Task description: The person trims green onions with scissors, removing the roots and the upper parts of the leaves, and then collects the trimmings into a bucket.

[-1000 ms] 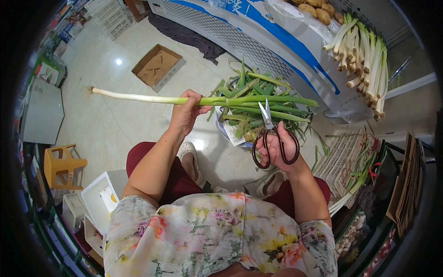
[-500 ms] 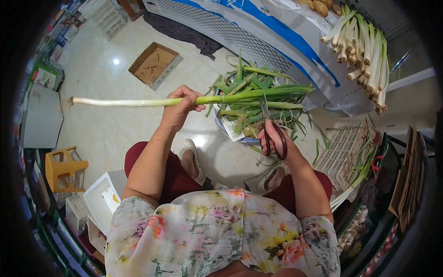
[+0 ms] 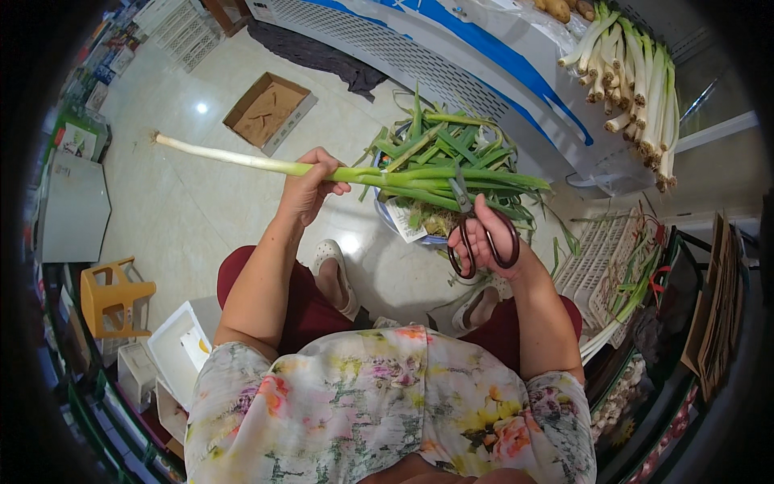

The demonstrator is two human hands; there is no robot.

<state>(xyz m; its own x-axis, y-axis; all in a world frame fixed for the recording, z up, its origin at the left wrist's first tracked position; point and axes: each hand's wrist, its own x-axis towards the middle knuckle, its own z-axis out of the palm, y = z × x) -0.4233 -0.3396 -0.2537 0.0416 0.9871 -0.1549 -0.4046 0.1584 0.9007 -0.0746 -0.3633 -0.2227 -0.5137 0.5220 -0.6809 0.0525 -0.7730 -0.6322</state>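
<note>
My left hand (image 3: pixel 310 187) is closed round the middle of a long green onion (image 3: pixel 226 159). Its white root end points left, and its green leaves reach right over a basin (image 3: pixel 380 211) heaped with leaf trimmings (image 3: pixel 427 145). In my right hand (image 3: pixel 492 230) is a pair of scissors (image 3: pixel 460 194) with dark brown loop handles, spread apart. The blades point away from me, up against the onion's leaves. Whether a leaf lies between the blades I cannot tell.
Trimmed green onions (image 3: pixel 637 89) lie in a bunch at the upper right, near potatoes (image 3: pixel 556 10). A shallow cardboard box (image 3: pixel 270 113) sits on the floor. At right stands a white plastic crate (image 3: pixel 597 254); at left, a yellow stool (image 3: pixel 117 298) and a white foam box (image 3: pixel 179 347).
The green onion has tilted; its root end has swung away from me and a little right. The scissors' handles have spread wider, and the blades sit slightly lower on the leaves.
</note>
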